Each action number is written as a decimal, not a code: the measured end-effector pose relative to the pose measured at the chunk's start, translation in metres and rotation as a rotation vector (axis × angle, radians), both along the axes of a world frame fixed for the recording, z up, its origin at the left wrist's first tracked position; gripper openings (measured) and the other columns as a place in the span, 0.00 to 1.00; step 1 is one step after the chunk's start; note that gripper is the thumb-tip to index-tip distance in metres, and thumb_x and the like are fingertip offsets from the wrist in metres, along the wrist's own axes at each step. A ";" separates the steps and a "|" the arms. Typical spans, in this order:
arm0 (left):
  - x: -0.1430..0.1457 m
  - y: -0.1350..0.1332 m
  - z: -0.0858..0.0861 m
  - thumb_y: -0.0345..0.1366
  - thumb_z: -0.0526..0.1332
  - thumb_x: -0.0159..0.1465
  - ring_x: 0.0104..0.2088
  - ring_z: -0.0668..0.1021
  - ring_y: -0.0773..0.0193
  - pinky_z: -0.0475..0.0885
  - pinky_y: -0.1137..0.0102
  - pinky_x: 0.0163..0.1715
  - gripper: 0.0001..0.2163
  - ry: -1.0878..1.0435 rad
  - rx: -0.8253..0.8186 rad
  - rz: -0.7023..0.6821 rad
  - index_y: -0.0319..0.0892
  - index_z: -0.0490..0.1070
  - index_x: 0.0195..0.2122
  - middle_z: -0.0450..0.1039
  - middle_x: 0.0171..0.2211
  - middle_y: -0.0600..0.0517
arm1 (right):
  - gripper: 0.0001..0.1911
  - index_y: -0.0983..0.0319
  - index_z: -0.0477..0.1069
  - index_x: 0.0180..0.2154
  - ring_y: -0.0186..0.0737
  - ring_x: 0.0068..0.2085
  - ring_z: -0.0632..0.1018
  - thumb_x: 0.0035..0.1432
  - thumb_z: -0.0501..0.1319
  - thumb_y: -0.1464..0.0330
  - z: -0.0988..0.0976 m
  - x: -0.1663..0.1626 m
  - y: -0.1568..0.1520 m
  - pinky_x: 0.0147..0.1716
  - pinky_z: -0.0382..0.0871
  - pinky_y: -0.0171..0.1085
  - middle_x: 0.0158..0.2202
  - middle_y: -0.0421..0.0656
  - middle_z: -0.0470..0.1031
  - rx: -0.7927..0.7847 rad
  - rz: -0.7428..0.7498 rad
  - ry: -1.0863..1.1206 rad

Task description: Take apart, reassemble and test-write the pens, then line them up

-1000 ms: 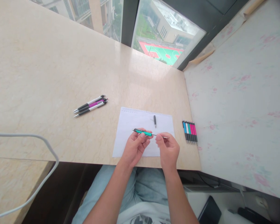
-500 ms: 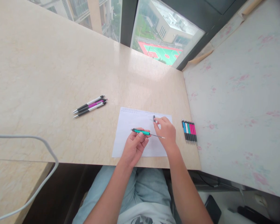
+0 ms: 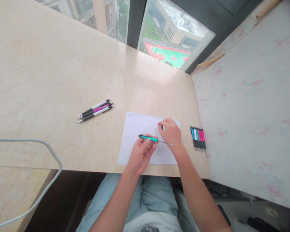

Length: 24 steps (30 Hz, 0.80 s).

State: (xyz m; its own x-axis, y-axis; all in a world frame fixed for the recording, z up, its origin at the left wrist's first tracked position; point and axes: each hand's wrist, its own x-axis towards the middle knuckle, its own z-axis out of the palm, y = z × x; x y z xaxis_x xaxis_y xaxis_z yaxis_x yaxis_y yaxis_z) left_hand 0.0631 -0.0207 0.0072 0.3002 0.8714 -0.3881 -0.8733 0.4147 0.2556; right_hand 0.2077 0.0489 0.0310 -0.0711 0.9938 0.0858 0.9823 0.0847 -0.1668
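My left hand (image 3: 142, 154) is closed round a teal pen barrel (image 3: 148, 138) held level over a white sheet of paper (image 3: 135, 129). A thin refill (image 3: 165, 142) sticks out of the barrel to the right. My right hand (image 3: 171, 132) reaches across the refill to the sheet's far edge. Its fingers pinch a small black pen part (image 3: 161, 126) that lies on the paper.
Three pens (image 3: 95, 110) lie together on the beige marble desk (image 3: 62, 80) to the left. A row of several coloured pens (image 3: 198, 137) lies right of the sheet near the desk's edge. A grey cable (image 3: 38, 141) loops at the lower left. A window (image 3: 174, 35) is beyond.
My right hand has let go of the refill's end and moved forward to the small black part on the paper, closing its fingers on it. The left hand has kept still.
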 end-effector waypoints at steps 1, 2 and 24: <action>0.000 0.000 0.000 0.31 0.71 0.58 0.37 0.82 0.68 0.76 0.78 0.37 0.10 0.003 -0.004 0.000 0.40 0.74 0.39 0.80 0.38 0.50 | 0.10 0.60 0.76 0.33 0.42 0.39 0.74 0.62 0.57 0.70 0.001 0.002 -0.002 0.34 0.63 0.38 0.38 0.47 0.77 0.033 0.011 0.079; 0.000 0.000 0.001 0.31 0.71 0.58 0.37 0.82 0.68 0.76 0.78 0.37 0.10 0.007 -0.008 -0.001 0.40 0.74 0.39 0.80 0.38 0.50 | 0.09 0.60 0.76 0.33 0.41 0.37 0.74 0.62 0.57 0.69 0.002 0.005 -0.005 0.36 0.64 0.38 0.37 0.46 0.77 0.062 0.015 0.166; 0.001 0.001 -0.006 0.31 0.72 0.56 0.37 0.81 0.68 0.77 0.78 0.37 0.11 0.076 0.008 0.013 0.41 0.75 0.39 0.80 0.39 0.50 | 0.10 0.60 0.75 0.35 0.34 0.27 0.71 0.53 0.68 0.62 0.028 0.015 -0.102 0.23 0.64 0.34 0.28 0.41 0.75 0.076 -0.455 1.388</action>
